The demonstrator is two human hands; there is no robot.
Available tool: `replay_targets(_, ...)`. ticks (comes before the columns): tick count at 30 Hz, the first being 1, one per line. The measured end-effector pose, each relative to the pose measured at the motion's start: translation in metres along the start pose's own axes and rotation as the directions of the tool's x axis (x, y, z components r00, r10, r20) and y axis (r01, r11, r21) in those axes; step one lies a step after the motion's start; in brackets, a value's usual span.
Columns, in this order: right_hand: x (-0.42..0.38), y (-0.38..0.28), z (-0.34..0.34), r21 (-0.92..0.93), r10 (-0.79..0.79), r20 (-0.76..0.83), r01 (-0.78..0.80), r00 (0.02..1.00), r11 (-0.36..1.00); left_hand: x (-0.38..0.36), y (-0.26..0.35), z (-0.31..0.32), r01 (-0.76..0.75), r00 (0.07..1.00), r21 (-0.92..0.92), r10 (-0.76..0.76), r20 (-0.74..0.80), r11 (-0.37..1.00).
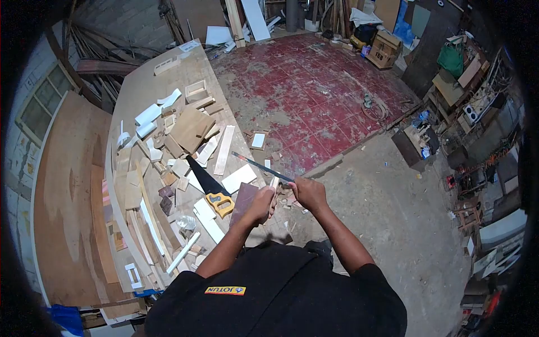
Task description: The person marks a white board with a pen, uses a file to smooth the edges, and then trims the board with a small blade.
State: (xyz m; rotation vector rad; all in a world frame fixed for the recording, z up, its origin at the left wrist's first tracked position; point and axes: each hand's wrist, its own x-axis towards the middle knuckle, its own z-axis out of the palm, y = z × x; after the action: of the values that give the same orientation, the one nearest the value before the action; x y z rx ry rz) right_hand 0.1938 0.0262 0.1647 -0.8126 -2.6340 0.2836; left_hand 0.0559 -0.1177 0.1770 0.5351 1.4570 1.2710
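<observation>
Near the table's right edge, my left hand (262,204) is closed around a small pale piece of wood (274,182) that points up from the fingers. My right hand (309,194) grips one end of a long, thin dark tool (264,167), perhaps a file or blade. The tool slants up and left over the table edge and passes close to the wood piece; whether they touch is unclear. A reddish-brown sheet (243,201) lies beside my left hand. Left of it is a handsaw with a yellow handle (220,204) and a black blade (205,177).
The wooden table (135,92) holds many wood offcuts, a brown board (191,128), white pieces and a clear plastic item (186,223). Red floor tiles (314,101) lie beyond. A dark crate (409,147) stands on the right, near a cluttered wall. Cardboard boxes (384,49) are at the back.
</observation>
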Motion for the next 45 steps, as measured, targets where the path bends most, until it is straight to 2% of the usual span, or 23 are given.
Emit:
replay_targets(11,-0.001,0.026,0.005,0.021,-0.053,0.017,0.053,0.998,0.998,0.002,0.003,0.010,0.028,1.000,0.051,-0.027,-0.009,0.998)
replay_targets(14,-0.003,0.034,0.008,-0.014,-0.019,0.095,0.021,0.995,1.000,0.004,0.001,0.012,0.058,0.998,-0.004,-0.058,0.023,0.998)
replay_targets(16,-0.004,0.039,0.008,-0.063,0.012,0.129,-0.004,0.992,0.998,0.009,-0.004,0.009,0.013,0.999,0.004,-0.014,0.042,1.000)
replay_targets(18,-0.016,0.124,0.065,-0.057,0.282,0.045,-0.280,0.958,0.958,0.010,-0.005,-0.023,-0.180,0.970,-0.017,0.174,-0.170,0.984)
replay_targets(19,-0.029,0.163,0.042,-0.054,0.422,0.094,-0.419,0.902,0.907,0.028,-0.035,-0.086,-0.076,0.995,-0.532,0.099,0.015,0.843)
replay_targets(20,-0.065,0.226,0.054,0.028,0.594,0.003,-0.593,0.805,0.804,0.018,-0.018,-0.121,-0.475,0.819,0.258,0.530,-0.220,0.841)
replay_targets(21,-0.093,0.260,0.040,-0.104,0.667,-0.034,-0.666,0.744,0.739,-0.024,0.048,-0.126,-0.321,0.936,-0.391,0.227,-0.268,0.863)
replay_targets(23,-0.122,0.266,-0.006,-0.164,0.777,-0.078,-0.777,0.624,0.607,-0.060,0.082,-0.159,-0.414,0.883,-0.388,0.258,-0.393,0.824)
replay_targets(25,-0.124,0.242,-0.030,-0.244,0.820,-0.062,-0.805,0.569,0.540,-0.072,0.089,-0.172,-0.399,0.878,-0.352,0.243,-0.412,0.846)
replay_targets(28,-0.112,0.210,-0.022,-0.193,0.776,-0.037,-0.767,0.629,0.612,-0.057,0.075,-0.160,-0.353,0.904,-0.354,0.218,-0.369,0.866)
replay_targets(30,-0.095,0.174,-0.017,-0.103,0.682,-0.020,-0.680,0.731,0.726,-0.037,0.059,-0.143,-0.303,0.932,-0.358,0.196,-0.305,0.883)
replay_targets(31,-0.084,0.158,-0.011,-0.060,0.623,-0.015,-0.623,0.782,0.780,-0.026,0.051,-0.134,-0.271,0.950,-0.387,0.179,-0.258,0.881)
replay_targets(35,-0.033,0.080,-0.014,0.102,0.347,-0.064,-0.340,0.936,0.935,-0.010,0.053,-0.072,-0.150,0.974,-0.240,0.101,-0.203,0.959)
replay_targets(36,-0.023,0.058,-0.024,0.139,0.284,-0.077,-0.271,0.956,0.952,-0.005,0.047,-0.064,-0.176,0.979,-0.179,0.153,-0.138,0.968)
replay_targets(37,-0.015,0.039,-0.033,0.184,0.222,-0.117,-0.199,0.968,0.963,-0.006,0.049,-0.049,-0.144,0.983,-0.218,0.114,-0.144,0.965)
replay_targets(38,-0.008,0.023,-0.042,0.225,0.160,-0.158,-0.123,0.974,0.967,-0.004,0.048,-0.039,-0.163,0.982,-0.185,0.141,-0.126,0.969)
replay_targets(45,0.010,-0.026,-0.066,0.173,0.008,-0.033,-0.002,0.999,0.985,-0.007,0.052,-0.008,-0.202,0.975,-0.032,0.198,-0.101,0.979)
